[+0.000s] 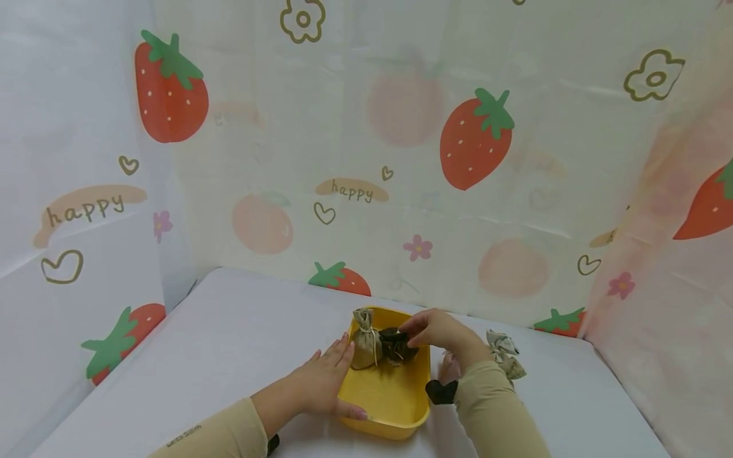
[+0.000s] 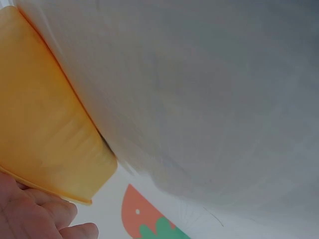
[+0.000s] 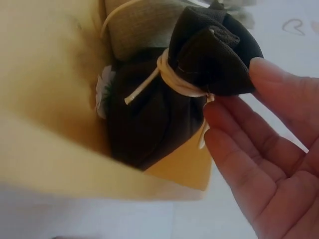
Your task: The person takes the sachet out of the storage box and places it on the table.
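Note:
A yellow plastic bin (image 1: 383, 401) stands on the white table. Inside its far end is a beige drawstring pouch (image 1: 366, 350), upright, with a tied neck. Beside it is a dark drawstring pouch (image 3: 149, 114), its neck bound with pale cord. My right hand (image 1: 443, 334) pinches the dark pouch's gathered top between thumb and fingers. Against the bin's left side rests my left hand (image 1: 326, 381), fingers straight along the rim and thumb at the near edge. In the left wrist view, its fingertips (image 2: 60, 211) touch the rim.
Right of the bin, partly hidden by my right forearm, lies a light patterned cloth item (image 1: 504, 350). A black object (image 1: 441, 392) shows beside the right sleeve. A white flower (image 3: 103, 92) shows by the dark pouch. Behind the table hangs a strawberry-print curtain (image 1: 355, 127).

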A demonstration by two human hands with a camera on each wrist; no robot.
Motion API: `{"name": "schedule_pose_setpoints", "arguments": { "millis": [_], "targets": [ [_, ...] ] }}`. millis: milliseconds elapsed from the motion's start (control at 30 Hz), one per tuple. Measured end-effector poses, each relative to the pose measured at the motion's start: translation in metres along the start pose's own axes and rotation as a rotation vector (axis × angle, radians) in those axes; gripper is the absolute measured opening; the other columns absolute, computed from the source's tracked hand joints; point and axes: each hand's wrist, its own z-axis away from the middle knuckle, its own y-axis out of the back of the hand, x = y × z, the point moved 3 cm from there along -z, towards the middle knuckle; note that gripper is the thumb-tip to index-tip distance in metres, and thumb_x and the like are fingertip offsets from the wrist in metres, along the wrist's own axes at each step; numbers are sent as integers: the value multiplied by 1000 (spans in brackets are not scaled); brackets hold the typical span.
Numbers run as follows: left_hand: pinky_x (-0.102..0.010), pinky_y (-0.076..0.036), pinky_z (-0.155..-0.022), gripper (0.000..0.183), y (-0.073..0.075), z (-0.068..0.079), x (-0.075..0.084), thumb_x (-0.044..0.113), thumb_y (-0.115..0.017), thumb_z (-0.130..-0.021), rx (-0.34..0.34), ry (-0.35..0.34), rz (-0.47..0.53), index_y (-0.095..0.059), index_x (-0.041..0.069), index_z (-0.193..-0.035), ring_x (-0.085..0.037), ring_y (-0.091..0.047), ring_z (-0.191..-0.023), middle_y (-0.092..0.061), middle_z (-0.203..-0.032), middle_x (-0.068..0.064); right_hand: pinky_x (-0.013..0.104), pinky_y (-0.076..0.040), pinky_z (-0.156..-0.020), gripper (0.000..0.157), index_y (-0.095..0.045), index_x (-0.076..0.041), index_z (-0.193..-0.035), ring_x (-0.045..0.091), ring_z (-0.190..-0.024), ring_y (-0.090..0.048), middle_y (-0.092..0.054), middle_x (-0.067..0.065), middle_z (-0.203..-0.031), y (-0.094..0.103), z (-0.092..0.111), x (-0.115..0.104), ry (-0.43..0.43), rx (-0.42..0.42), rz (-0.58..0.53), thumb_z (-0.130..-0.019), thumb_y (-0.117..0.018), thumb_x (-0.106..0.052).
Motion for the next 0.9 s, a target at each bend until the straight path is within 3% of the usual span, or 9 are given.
{"name": "schedule_pose_setpoints", "arguments": {
  "millis": [367,600,900],
  "targets": [
    [-55,-21,-104,121,0,-1,-1,84,-45,-63,6,-6,-7,-11,4,-147,-29,-8,-139,-2,-152,-15,32,-51,-76,23,-72,-11,-99,13,-76,-60,-65,1,-90,-8,-9,0,-32,24,73,-77,-70,-2],
    [-54,-22,-105,120,2,1,1,83,-45,-64,9,-8,-5,-12,3,-146,-29,-8,-139,-3,-152,-16,34,-51,-78,17,-71,-6,-97,13,-77,-61,-68,3,-88,-10,-13,0,-81,54,-20,-80,-68,-4],
    [-54,-22,-104,119,1,1,0,82,-47,-64,9,0,-1,-12,3,-147,-28,-8,-139,-3,-152,-16,34,-54,-71,8,-72,-1,-85,18,-71,-65,-66,3,-74,-11,-15,1,-138,151,-77,-78,-71,-4]
  ]
}}
